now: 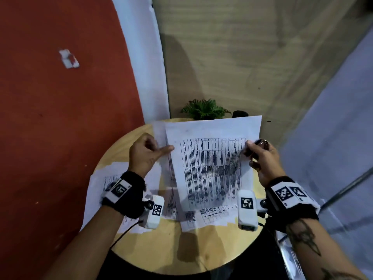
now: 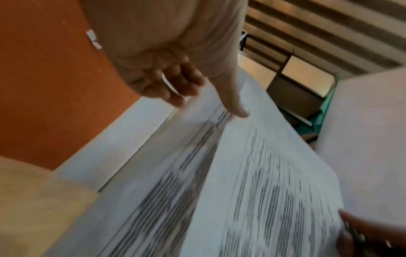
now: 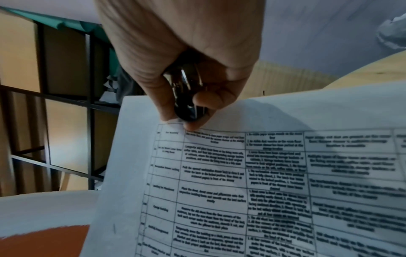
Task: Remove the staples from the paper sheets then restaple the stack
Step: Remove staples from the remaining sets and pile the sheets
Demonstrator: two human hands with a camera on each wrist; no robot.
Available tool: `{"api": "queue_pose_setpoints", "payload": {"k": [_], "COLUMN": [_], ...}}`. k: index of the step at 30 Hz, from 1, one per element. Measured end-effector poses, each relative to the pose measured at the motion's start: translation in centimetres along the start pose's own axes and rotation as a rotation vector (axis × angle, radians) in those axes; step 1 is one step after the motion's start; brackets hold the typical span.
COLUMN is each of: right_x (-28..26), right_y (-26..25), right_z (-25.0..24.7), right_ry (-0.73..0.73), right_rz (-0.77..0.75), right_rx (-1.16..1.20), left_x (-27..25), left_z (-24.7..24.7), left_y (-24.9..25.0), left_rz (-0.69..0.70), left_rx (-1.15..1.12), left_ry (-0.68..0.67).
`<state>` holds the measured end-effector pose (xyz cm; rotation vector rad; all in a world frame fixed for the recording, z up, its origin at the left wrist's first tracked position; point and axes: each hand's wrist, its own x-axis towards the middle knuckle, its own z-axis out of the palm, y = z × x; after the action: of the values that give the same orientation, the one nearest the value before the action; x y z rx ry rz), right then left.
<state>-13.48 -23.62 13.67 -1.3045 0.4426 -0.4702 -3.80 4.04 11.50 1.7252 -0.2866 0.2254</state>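
Your left hand (image 1: 145, 153) pinches the printed sheets (image 1: 212, 164) at one edge; your right hand (image 1: 260, 156) pinches the opposite edge while gripping a dark staple remover (image 3: 186, 97), above the round table (image 1: 161, 249).

Raised sheet (image 1: 212, 158) hides most of the plant (image 1: 203, 109) behind it

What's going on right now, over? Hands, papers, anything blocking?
Left hand pinches sheet; right hand pinches other edge, also holding dark metal tool. More sheets on table. Nothing blocking.
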Motion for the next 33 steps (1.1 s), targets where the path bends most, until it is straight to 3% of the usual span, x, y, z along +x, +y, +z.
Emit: {"api": "queue_pose_setpoints", "payload": {"k": [2, 3, 7, 11, 15, 17, 20, 23, 27, 33], "right_x": [-0.5, -0.7, -1.4, -1.8, -1.9, -2.1, -2.4, -2.6, -2.9, -2.9], "right_y": [-0.7, -0.9, -1.8, -2.3, -2.8, -3.1, -3.7, -4.1, -3.9, -3.3], "right_z": [-0.1, -0.1, -0.1, -0.2, 0.1, 0.3, 0.5, 0.6, 0.8, 0.8], "right_ry": [-0.002, -0.006, -0.020, -0.008, 0.008, 0.016, 0.026, 0.017, -0.001, 0.091], "right_rz": [-0.019, -0.024, -0.052, -0.066, -0.053, -0.064, -0.088, -0.098, -0.091, -0.115], "right_rx": [0.004, 0.002, -0.004, 0.034, 0.046, 0.027, 0.024, 0.036, 0.057, 0.076], "left_x": [0.7, 0.9, 2.2, 3.0, 2.8, 2.8, 3.1, 3.8, 4.3, 4.1], "left_z": [-0.3, -0.3, -0.6, -0.1, 0.3, 0.4, 0.0, -0.7, -0.8, -0.4], "left_y": [1.8, 2.8, 6.2, 7.6, 7.7, 8.2, 9.1, 9.8, 10.5, 10.3], "left_rz": [0.054, 0.101, 0.258, 0.133, 0.020, 0.045, 0.193, 0.330, 0.261, 0.254], "left_rx": [-0.020, -0.022, 0.246, 0.153, -0.095, -0.126, -0.051, 0.217, 0.465, 0.470], "left_ry": [0.121, 0.116, -0.162, -0.346, -0.225, -0.139, -0.067, -0.176, -0.331, -0.467]}}
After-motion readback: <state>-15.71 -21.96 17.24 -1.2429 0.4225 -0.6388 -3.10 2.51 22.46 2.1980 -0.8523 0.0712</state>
